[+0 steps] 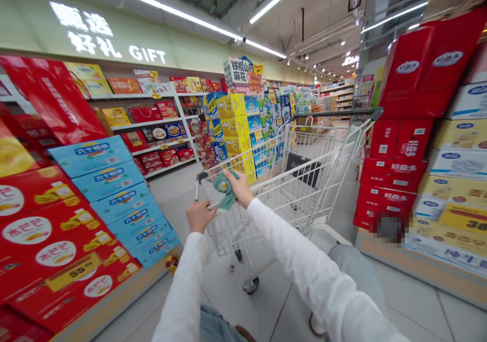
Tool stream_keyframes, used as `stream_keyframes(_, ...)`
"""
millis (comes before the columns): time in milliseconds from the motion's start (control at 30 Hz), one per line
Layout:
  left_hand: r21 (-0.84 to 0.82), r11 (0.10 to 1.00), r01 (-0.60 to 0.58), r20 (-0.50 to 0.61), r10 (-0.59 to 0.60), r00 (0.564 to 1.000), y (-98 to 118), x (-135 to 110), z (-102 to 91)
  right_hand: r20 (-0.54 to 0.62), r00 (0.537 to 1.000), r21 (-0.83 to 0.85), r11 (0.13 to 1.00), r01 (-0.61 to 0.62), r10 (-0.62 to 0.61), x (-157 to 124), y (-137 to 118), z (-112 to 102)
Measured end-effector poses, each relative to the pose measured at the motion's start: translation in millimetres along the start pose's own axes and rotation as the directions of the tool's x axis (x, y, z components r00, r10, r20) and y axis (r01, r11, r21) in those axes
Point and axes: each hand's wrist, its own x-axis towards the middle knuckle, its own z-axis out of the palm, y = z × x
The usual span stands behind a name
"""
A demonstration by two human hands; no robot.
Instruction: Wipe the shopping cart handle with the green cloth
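Note:
My right hand (pixel 238 187) presses down on a crumpled teal cloth (pixel 225 190) at the near rim of a white wire shopping cart (pixel 289 195). My left hand (pixel 200 216) sits just below it, with its fingers pinching the cloth's lower end against the wire. Both white sleeves reach in from the bottom of the view. A dark flat panel (pixel 304 169) lies inside the cart, partly behind the wires.
Stacks of red and blue gift boxes (pixel 110 179) line the aisle on the left, with shelves (pixel 152 126) behind them. Red and white cartons (pixel 395 169) stand on the right. A tall boxed display (pixel 236 124) rises beyond the cart, above a pale tiled floor (pixel 411 301).

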Motion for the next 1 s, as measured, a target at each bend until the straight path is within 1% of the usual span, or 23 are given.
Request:
stream_keyframes(33, -0.004, 1.0, -0.003, 0.002, 0.003, 1.0, 0, 0, 0.2, 0.032, 0.998, 0.132, 0.989, -0.059, 0.056, 5, -1, -3)
stream_keyframes(67, -0.006, 1.0, -0.003, 0.003, 0.003, 1.0, -1, -1, 0.5, 0.087, 0.991, 0.192, 0.975, -0.116, 0.101, 10, 0, -8)
stream_keyframes(100, -0.006, 1.0, 0.0, 0.002, 0.0, 1.0, 0, -1, 0.7, 0.151, 0.98, 0.175, 0.972, -0.156, 0.13, 14, 1, -14)
stream_keyframes(133, -0.004, 1.0, 0.006, 0.0, -0.006, 1.0, 0, -1, 1.0, 0.209, 0.968, 0.089, 0.983, -0.163, 0.141, 16, 4, -22)
stream_keyframes(167, -0.004, 1.0, 0.011, -0.003, -0.011, 1.0, 0, -2, 1.2, 0.246, 0.96, -0.051, 0.991, -0.126, 0.135, 17, 8, -29)
stream_keyframes(200, -0.005, 1.0, 0.014, -0.005, -0.015, 1.0, 1, -2, 1.5, 0.261, 0.958, -0.225, 0.973, -0.057, 0.116, 16, 11, -35)
stream_keyframes(233, -0.009, 1.0, 0.014, -0.006, -0.014, 1.0, 1, -2, 1.7, 0.266, 0.959, -0.406, 0.913, 0.022, 0.096, 15, 14, -40)
stream_keyframes(267, -0.015, 1.0, 0.011, -0.005, -0.011, 1.0, 2, -3, 1.8, 0.265, 0.961, -0.567, 0.819, 0.088, 0.08, 13, 16, -43)
stream_keyframes(300, -0.022, 1.0, 0.008, -0.004, -0.008, 1.0, 2, -3, 2.0, 0.259, 0.963, -0.687, 0.714, 0.134, 0.069, 12, 17, -45)
stream_keyframes(333, -0.03, 1.0, 0.005, -0.002, -0.005, 1.0, 3, -3, 2.1, 0.249, 0.967, -0.765, 0.624, 0.157, 0.062, 11, 17, -46)
stream_keyframes(367, -0.036, 0.999, 0.004, -0.002, -0.004, 1.0, 3, -4, 2.2, 0.243, 0.968, -0.81, 0.561, 0.171, 0.056, 10, 15, -46)
stream_keyframes(400, -0.041, 0.999, 0.006, -0.003, -0.006, 1.0, 3, -4, 2.4, 0.255, 0.966, -0.829, 0.525, 0.192, 0.049, 9, 13, -45)
stream_keyframes(433, -0.045, 0.999, 0.009, -0.006, -0.009, 1.0, 3, -4, 2.6, 0.278, 0.96, -0.833, 0.507, 0.222, 0.037, 9, 10, -44)
stream_keyframes(533, -0.049, 0.999, 0.015, -0.018, -0.016, 1.0, 3, -5, 4.5, 0.345, 0.939, -0.817, 0.492, 0.299, 0.002, 3, 3, -34)
stream_keyframes(600, -0.055, 0.998, 0.009, -0.023, -0.01, 1.0, 3, -5, 6.6, 0.365, 0.931, -0.819, 0.476, 0.321, 0.0, -7, 2, -22)
stream_keyframes(733, -0.068, 0.998, 0.012, -0.053, -0.015, 0.998, 2, -5, 9.7, 0.414, 0.909, -0.827, 0.398, 0.397, -0.048, -30, 6, 8)
stream_keyframes(800, -0.059, 0.998, 0.016, -0.065, -0.02, 0.998, 2, -5, 9.6, 0.431, 0.899, -0.824, 0.374, 0.426, -0.074, -36, 8, 16)
stream_keyframes(833, -0.052, 0.999, 0.013, -0.064, -0.016, 0.998, 2, -5, 9.3, 0.445, 0.891, -0.817, 0.367, 0.444, -0.088, -36, 9, 16)
stream_keyframes(900, -0.039, 0.999, -0.001, -0.06, -0.001, 0.998, 1, -5, 8.2, 0.488, 0.866, -0.795, 0.352, 0.494, -0.114, -34, 11, 11)
stream_keyframes(1000, -0.029, 0.999, -0.023, -0.047, 0.021, 0.999, 1, -6, 6.8, 0.55, 0.827, -0.764, 0.329, 0.556, -0.119, -27, 12, -9)
